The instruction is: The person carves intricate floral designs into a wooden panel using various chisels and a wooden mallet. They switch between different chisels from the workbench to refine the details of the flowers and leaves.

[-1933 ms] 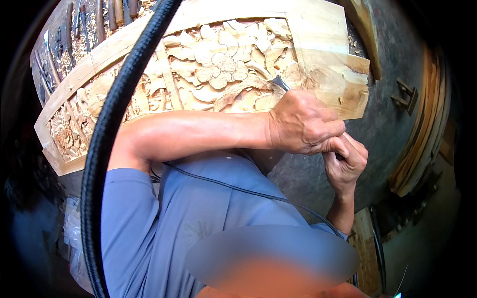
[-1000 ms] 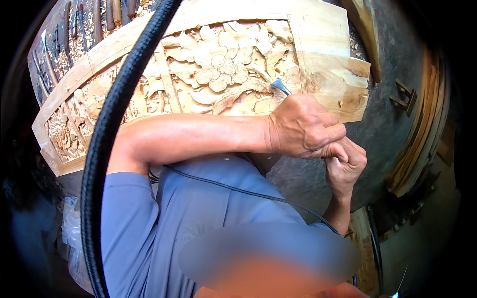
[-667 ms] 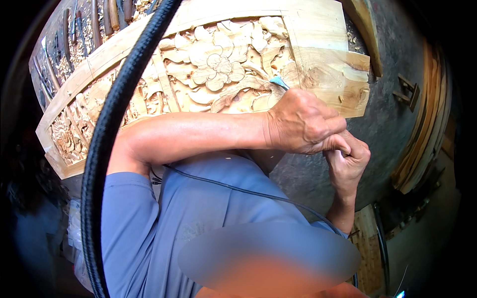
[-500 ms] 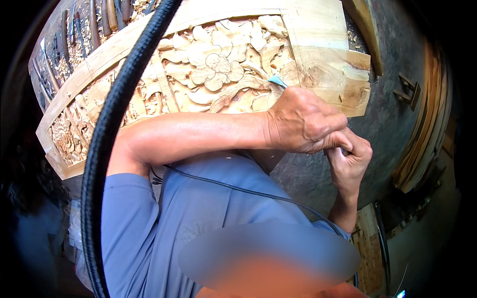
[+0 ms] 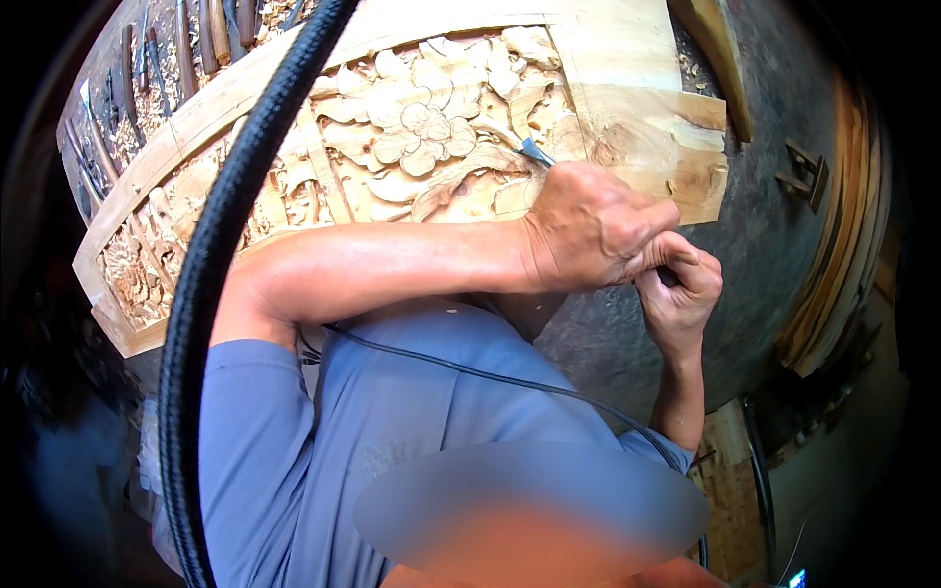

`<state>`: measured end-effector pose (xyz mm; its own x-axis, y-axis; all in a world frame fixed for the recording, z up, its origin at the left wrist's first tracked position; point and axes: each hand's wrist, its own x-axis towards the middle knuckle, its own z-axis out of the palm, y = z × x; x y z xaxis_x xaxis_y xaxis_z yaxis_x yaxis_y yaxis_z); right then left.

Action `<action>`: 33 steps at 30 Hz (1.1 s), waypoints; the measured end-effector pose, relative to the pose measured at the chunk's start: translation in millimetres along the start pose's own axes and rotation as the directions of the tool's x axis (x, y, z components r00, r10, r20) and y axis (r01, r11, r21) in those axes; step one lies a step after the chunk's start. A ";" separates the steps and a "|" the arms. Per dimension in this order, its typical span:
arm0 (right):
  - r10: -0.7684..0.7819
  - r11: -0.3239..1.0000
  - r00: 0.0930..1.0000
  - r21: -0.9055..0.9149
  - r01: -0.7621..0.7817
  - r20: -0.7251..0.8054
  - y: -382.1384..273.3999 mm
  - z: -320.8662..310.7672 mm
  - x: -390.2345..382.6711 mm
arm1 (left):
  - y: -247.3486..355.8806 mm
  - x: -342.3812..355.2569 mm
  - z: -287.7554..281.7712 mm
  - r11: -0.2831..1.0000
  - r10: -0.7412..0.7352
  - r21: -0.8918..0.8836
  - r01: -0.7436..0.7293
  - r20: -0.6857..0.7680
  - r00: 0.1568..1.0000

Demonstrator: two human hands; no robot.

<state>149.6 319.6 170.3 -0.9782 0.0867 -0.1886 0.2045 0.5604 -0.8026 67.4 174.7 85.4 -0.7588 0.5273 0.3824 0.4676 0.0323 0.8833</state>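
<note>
A pale wooden panel (image 5: 627, 59) carved with flowers and leaves lies across the upper part of the view. My left hand (image 5: 596, 227) is closed around a wood chisel (image 5: 535, 151), and only its metal blade shows past the fist. The blade's edge meets a carved leaf stem to the right of the large flower (image 5: 424, 135). Behind it, my right hand (image 5: 683, 294) is closed at the handle end, pressed up against the left. Both hands hide the handle almost entirely.
Several carving tools (image 5: 186, 49) lie among wood shavings at the upper left. A thick dark cable (image 5: 240, 186) crosses the view on the left. Curved boards (image 5: 833, 235) lean at the right, near a small wooden stand (image 5: 804, 176).
Both hands have shifted slightly left and up, pushing the chisel blade farther along the carving. Its face has tilted and looks darker. The right wrist has turned a little.
</note>
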 end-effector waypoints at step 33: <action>-0.078 0.981 0.997 -0.180 0.076 -0.002 -29.5 4.6 -1.5 | -2.4 -3.9 -5.1 0.988 0.134 -0.066 -0.137 -0.055 0.989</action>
<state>145.2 299.2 191.6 -0.9912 0.0450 -0.1244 0.1198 0.7045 -0.6996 66.9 168.2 83.2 -0.7131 0.4796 0.5114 0.5362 -0.0968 0.8385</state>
